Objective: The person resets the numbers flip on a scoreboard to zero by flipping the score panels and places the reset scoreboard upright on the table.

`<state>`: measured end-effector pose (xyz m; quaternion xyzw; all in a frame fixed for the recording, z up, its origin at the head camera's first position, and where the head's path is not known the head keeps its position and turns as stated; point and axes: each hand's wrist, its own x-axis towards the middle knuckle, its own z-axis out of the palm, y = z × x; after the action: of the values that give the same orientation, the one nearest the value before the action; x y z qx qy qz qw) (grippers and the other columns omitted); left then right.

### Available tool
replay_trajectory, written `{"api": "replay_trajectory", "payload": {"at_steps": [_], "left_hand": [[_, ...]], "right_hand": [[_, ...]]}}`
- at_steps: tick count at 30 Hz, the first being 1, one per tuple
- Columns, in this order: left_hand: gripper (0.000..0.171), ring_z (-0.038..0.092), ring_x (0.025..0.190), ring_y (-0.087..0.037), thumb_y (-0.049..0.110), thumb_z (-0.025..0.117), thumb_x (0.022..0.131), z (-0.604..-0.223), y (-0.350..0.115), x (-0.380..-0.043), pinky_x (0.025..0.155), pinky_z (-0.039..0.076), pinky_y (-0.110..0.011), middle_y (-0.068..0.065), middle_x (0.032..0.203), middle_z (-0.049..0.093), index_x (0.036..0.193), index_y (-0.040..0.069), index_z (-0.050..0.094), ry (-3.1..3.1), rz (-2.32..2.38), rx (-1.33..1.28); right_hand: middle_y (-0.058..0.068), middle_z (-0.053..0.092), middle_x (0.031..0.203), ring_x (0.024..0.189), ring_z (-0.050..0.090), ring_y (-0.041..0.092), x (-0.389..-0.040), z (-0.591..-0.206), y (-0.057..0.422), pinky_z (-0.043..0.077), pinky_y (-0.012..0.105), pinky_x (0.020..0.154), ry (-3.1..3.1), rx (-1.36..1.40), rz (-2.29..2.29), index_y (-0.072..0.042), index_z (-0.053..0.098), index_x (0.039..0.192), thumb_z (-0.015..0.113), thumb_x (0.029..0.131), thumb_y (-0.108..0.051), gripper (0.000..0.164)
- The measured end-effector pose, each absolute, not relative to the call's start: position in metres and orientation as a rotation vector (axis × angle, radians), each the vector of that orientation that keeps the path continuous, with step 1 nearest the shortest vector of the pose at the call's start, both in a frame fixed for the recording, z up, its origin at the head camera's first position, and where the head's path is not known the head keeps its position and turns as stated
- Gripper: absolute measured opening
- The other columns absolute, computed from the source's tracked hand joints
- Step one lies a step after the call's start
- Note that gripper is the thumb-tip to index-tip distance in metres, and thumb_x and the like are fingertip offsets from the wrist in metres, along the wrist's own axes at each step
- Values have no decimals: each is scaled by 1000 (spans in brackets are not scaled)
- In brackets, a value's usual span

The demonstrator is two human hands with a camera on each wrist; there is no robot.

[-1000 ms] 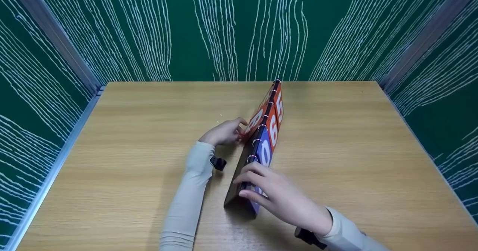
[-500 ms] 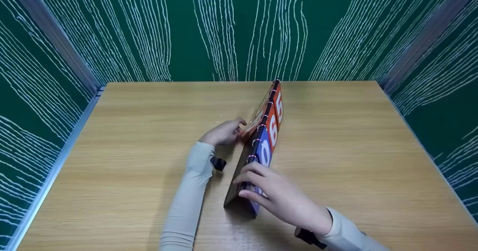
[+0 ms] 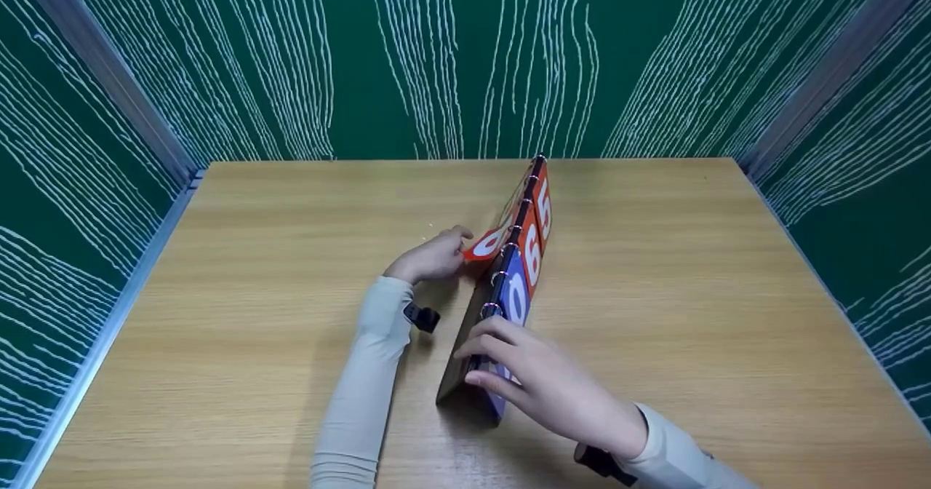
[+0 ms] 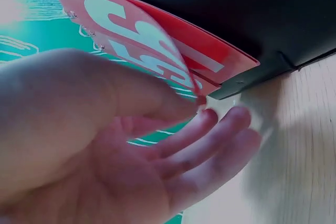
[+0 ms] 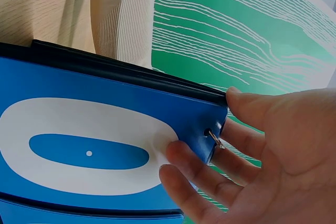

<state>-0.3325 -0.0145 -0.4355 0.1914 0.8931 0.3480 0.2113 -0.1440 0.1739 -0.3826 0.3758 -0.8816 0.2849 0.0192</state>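
Note:
A tent-shaped flip scoreboard point(image 3: 473, 321) stands on the table, with ring-bound red and blue number cards. My left hand point(image 3: 428, 259) is at its left face. In the left wrist view, thumb and fingertip pinch the lower edge of a red number card point(image 4: 79, 1), which bows away from the black board point(image 4: 252, 3). My right hand point(image 3: 542, 380) holds the near end of the scoreboard by its top. The right wrist view has the thumb at the board's edge and fingertips on a blue card point(image 5: 105, 182) with a white 0.
The wooden table point(image 3: 254, 314) extends on both sides of the scoreboard. Green walls point(image 3: 349, 60) with white wavy lines rise behind and beside it. A small black wrist camera point(image 3: 423, 317) sits on the left sleeve, close to the scoreboard.
My left hand has shifted slightly left, and a red card now swings out from the board's left face with its number showing. My right hand and the scoreboard have stayed in place.

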Motion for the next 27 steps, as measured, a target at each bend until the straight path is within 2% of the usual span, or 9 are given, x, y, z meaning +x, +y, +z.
{"api": "replay_trajectory", "payload": {"at_steps": [4,9,16,21,24,27], "left_hand": [[47,51,120,-30,11,40,104,-434,-14,-334,109,44,-41,-22,145,47,148,-3,41,2523,1069,428],[43,55,110,-28,20,40,107,-431,-12,-334,91,48,-36,-17,137,46,146,3,43,2558,1168,266],[39,54,120,-26,22,50,106,-430,-12,-337,107,48,-39,-14,138,46,142,8,47,2651,1203,167],[38,53,122,-25,21,53,105,-429,-10,-338,112,47,-39,-11,137,46,141,11,47,2653,1271,125],[36,53,122,-23,19,54,106,-427,-10,-340,110,49,-37,-9,136,46,140,13,47,2640,1358,92],[35,54,120,-22,18,53,106,-425,-10,-342,101,54,-33,-7,137,46,141,14,46,2590,1504,59]], "right_hand": [[-13,58,122,110,61,4,-144,-383,174,54,31,95,-2734,1170,887,-24,66,121,56,103,-39,25],[-13,58,121,110,61,4,-144,-383,174,55,31,95,-2719,1177,897,-24,67,121,61,102,-33,22],[-12,59,123,112,61,5,-144,-385,175,54,31,96,-2676,1188,905,-24,65,121,60,102,-33,21],[-13,59,124,113,61,4,-143,-385,175,54,30,96,-2671,1185,916,-25,65,122,63,101,-30,21],[-13,59,124,113,61,4,-144,-385,175,55,30,95,-2675,1188,925,-25,65,122,63,101,-29,22],[-13,58,124,113,61,4,-144,-385,175,55,30,95,-2689,1186,933,-25,65,122,62,101,-30,22]]}}
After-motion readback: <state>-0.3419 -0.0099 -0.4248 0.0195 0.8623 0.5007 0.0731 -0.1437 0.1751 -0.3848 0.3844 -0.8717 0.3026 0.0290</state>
